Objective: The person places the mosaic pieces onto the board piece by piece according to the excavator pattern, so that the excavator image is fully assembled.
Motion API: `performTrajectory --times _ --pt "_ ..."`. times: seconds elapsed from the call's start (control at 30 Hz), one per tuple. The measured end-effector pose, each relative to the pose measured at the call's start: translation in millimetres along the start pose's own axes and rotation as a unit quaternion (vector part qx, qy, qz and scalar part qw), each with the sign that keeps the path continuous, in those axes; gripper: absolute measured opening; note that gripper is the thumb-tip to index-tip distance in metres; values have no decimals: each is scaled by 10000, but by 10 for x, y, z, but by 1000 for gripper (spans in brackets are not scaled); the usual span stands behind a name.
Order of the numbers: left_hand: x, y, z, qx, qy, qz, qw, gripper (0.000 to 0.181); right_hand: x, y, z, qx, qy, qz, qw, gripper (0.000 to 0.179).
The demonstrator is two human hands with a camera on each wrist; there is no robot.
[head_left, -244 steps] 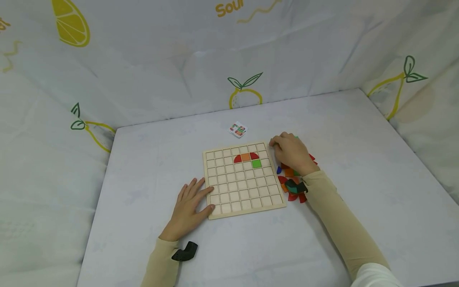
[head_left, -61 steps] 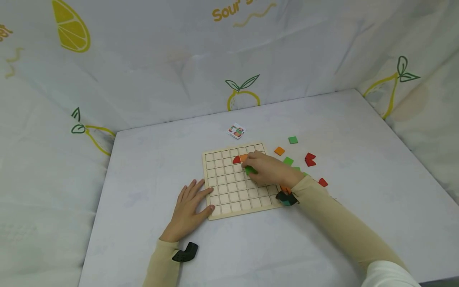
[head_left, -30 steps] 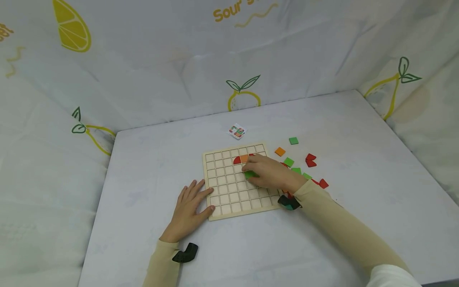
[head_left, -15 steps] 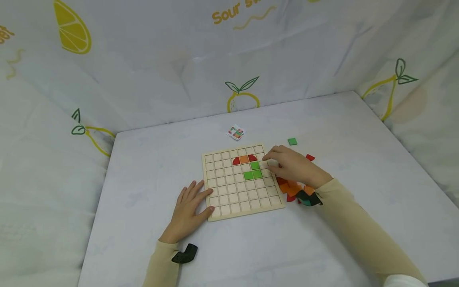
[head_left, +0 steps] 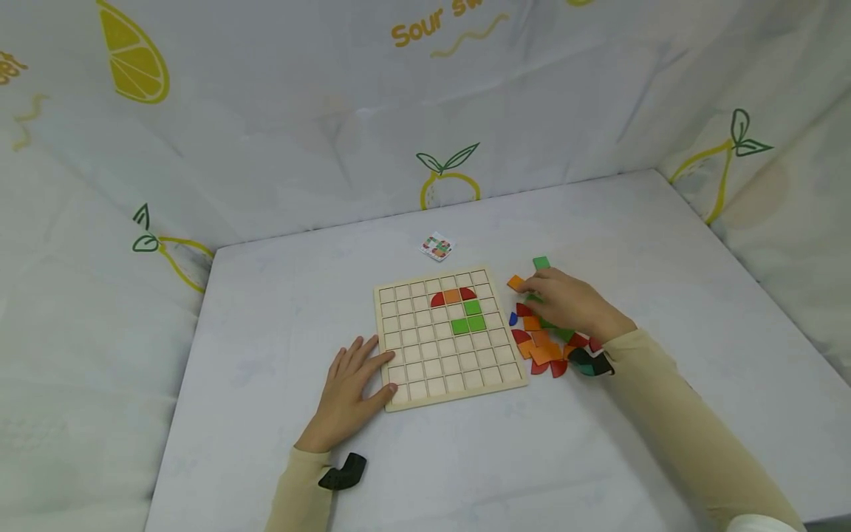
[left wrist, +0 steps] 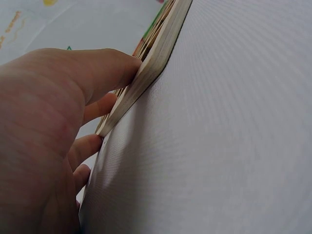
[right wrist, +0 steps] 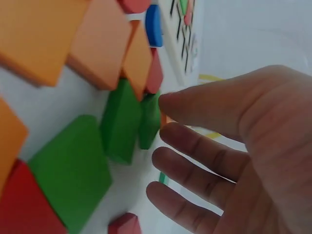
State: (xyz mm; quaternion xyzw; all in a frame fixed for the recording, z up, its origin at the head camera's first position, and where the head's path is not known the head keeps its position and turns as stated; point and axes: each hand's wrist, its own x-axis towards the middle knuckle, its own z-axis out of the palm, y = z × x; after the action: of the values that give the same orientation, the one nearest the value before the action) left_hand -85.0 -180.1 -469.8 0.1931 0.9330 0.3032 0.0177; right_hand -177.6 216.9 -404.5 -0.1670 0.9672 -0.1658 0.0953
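Note:
A wooden grid board lies on the table, bearing an orange square, two red quarter-round tiles at its sides and several green squares. With fingers spread, my left hand rests at the board's left edge, thumb and index on its rim; the left wrist view shows the thumb on the edge. Beyond the board's right side, my right hand reaches over the loose tiles. In the right wrist view its thumb and fingertips stand apart beside a green tile, with nothing visibly held.
Orange tiles, red quarter-rounds and a small blue piece are heaped right of the board. A green square and an orange one lie farther back. Behind the board is a small patterned card.
Two more green squares are on the board than in the oldest frame. My right hand has left the board and moved right over the loose tiles. The left hand keeps its place.

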Motion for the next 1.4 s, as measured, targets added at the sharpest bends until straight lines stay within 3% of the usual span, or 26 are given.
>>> performTrajectory --times 0.3,0.57,0.9,1.17,1.4 --pt "3 6 -6 -37 18 19 10000 54 64 77 16 46 -51 125 9999 27" --pt "1 22 -20 -36 -13 -29 10000 54 51 60 -24 265 -337 189 9989 29" --pt "3 -5 5 -31 32 6 10000 53 58 81 19 342 -321 380 9982 30" --pt "0 3 0 -55 -28 -47 10000 54 76 40 -18 508 -144 200 9984 25" --pt "3 3 8 -2 29 10 10000 53 189 -198 -117 888 -75 -111 9960 27"
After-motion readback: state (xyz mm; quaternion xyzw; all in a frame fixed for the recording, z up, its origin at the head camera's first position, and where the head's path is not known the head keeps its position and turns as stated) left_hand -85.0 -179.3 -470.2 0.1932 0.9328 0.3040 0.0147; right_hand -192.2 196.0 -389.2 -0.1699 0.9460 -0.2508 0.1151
